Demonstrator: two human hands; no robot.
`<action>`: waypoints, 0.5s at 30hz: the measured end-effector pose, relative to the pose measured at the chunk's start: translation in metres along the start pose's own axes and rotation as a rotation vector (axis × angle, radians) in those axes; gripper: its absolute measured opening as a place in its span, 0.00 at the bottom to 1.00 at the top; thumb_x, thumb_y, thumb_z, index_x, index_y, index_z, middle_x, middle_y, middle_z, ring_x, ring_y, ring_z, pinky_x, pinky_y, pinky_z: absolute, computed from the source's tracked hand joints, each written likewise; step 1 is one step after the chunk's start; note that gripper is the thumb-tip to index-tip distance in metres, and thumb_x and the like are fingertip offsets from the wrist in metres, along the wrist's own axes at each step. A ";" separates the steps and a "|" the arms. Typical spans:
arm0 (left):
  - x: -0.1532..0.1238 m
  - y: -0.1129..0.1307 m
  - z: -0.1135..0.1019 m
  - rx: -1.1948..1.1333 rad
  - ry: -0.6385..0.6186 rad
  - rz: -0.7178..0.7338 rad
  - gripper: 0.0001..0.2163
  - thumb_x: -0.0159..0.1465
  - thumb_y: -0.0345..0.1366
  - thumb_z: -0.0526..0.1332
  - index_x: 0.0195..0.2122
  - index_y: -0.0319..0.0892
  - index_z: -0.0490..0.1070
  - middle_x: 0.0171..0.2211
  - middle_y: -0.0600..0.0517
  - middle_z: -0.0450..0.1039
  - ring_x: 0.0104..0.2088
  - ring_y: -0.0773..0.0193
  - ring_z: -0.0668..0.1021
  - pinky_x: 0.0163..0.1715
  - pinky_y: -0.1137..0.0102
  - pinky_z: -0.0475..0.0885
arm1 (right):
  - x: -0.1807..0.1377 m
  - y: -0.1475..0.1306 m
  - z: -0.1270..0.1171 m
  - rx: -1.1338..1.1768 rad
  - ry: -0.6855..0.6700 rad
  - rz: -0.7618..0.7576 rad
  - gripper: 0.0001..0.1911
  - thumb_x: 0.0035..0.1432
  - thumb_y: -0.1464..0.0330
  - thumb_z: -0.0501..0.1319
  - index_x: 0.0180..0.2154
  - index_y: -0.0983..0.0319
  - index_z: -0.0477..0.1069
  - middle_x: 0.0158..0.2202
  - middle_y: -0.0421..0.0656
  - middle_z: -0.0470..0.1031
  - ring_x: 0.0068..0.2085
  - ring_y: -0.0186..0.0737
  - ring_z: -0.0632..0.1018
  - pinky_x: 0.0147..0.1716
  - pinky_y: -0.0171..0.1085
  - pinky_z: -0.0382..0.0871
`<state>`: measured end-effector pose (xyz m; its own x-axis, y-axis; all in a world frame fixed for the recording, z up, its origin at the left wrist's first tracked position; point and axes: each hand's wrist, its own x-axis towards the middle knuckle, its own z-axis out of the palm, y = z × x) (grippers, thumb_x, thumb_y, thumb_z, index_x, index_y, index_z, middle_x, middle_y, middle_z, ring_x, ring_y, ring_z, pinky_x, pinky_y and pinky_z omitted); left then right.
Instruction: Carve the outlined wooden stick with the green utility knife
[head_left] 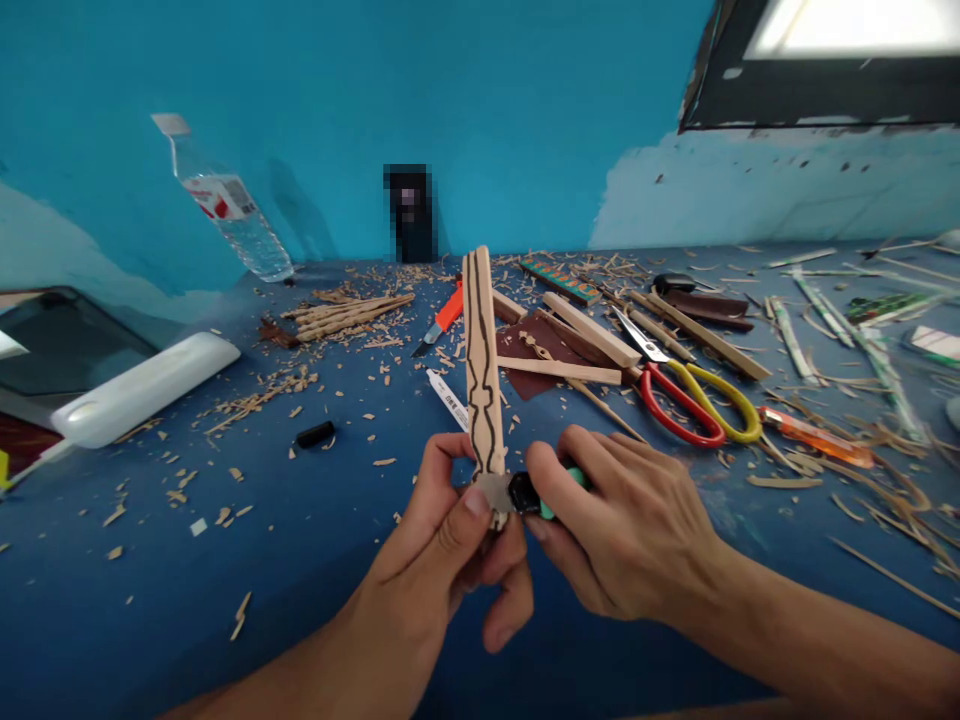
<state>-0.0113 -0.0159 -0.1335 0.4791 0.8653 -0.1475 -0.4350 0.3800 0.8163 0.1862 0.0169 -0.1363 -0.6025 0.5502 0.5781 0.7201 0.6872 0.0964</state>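
Upright in front of me stands a pale wooden stick with a wavy black outline drawn down its face. My left hand is closed around its lower end, the thumb pressing near the blade. My right hand grips a utility knife with a green and black handle. The knife's short metal blade lies across the stick close to its bottom, where the wood looks notched. Fingers hide part of the handle and the stick's lower end. Just behind the stick lies a white marker.
Red-and-yellow-handled scissors, wood strips and an orange cutter lie beyond my hands. A black cap and a white lamp are to the left. A water bottle leans by the blue wall. Shavings cover much of the table.
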 end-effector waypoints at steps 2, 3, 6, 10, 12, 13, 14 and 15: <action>0.001 -0.001 -0.002 -0.020 -0.006 0.010 0.06 0.77 0.45 0.52 0.50 0.53 0.62 0.29 0.62 0.66 0.22 0.74 0.72 0.26 0.75 0.65 | 0.001 -0.001 0.001 -0.028 -0.011 0.006 0.16 0.73 0.61 0.46 0.50 0.61 0.66 0.30 0.43 0.71 0.24 0.44 0.71 0.25 0.43 0.56; 0.001 -0.002 -0.002 -0.028 -0.005 0.012 0.06 0.77 0.45 0.52 0.50 0.52 0.61 0.29 0.62 0.66 0.22 0.74 0.73 0.27 0.74 0.66 | 0.002 -0.001 0.002 -0.037 -0.014 0.009 0.16 0.73 0.61 0.46 0.50 0.61 0.66 0.30 0.43 0.71 0.25 0.44 0.71 0.25 0.43 0.57; -0.001 -0.004 0.000 -0.018 -0.017 -0.017 0.05 0.78 0.44 0.50 0.51 0.52 0.59 0.28 0.62 0.66 0.22 0.74 0.73 0.27 0.73 0.65 | 0.003 0.003 0.001 -0.080 0.001 0.066 0.15 0.74 0.62 0.47 0.50 0.62 0.67 0.30 0.43 0.71 0.26 0.43 0.72 0.26 0.43 0.58; -0.003 -0.002 0.003 0.100 -0.054 -0.026 0.06 0.78 0.46 0.48 0.52 0.53 0.56 0.30 0.62 0.66 0.24 0.74 0.75 0.31 0.72 0.65 | 0.000 0.015 -0.003 -0.003 0.133 0.089 0.14 0.74 0.63 0.50 0.51 0.64 0.66 0.33 0.45 0.73 0.28 0.42 0.73 0.28 0.41 0.61; -0.002 0.001 0.002 0.170 -0.026 0.024 0.05 0.79 0.45 0.47 0.52 0.54 0.55 0.30 0.63 0.67 0.25 0.73 0.76 0.32 0.71 0.67 | 0.000 0.020 -0.004 0.163 0.189 0.121 0.13 0.74 0.63 0.51 0.52 0.64 0.65 0.34 0.44 0.73 0.28 0.39 0.72 0.28 0.40 0.62; -0.001 0.003 0.001 0.199 -0.011 0.045 0.05 0.79 0.45 0.47 0.52 0.54 0.54 0.30 0.63 0.67 0.26 0.73 0.76 0.33 0.71 0.68 | 0.001 0.021 -0.005 0.253 0.199 0.162 0.13 0.73 0.63 0.51 0.52 0.63 0.64 0.34 0.43 0.72 0.27 0.37 0.71 0.27 0.38 0.62; 0.000 0.005 0.001 0.227 -0.001 0.056 0.05 0.79 0.45 0.47 0.51 0.54 0.54 0.30 0.63 0.68 0.26 0.73 0.76 0.33 0.70 0.68 | 0.002 0.022 -0.005 0.344 0.192 0.207 0.12 0.73 0.62 0.53 0.51 0.62 0.64 0.33 0.41 0.71 0.26 0.35 0.69 0.26 0.37 0.61; 0.000 0.006 0.000 0.249 0.004 0.063 0.05 0.79 0.45 0.47 0.51 0.53 0.55 0.30 0.63 0.69 0.25 0.73 0.77 0.33 0.70 0.69 | 0.003 0.021 -0.005 0.438 0.166 0.243 0.11 0.72 0.62 0.54 0.50 0.61 0.64 0.31 0.38 0.70 0.25 0.33 0.67 0.25 0.36 0.61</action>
<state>-0.0134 -0.0135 -0.1287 0.4537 0.8862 -0.0937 -0.2625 0.2334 0.9363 0.2013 0.0310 -0.1288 -0.3480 0.6601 0.6657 0.5993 0.7027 -0.3835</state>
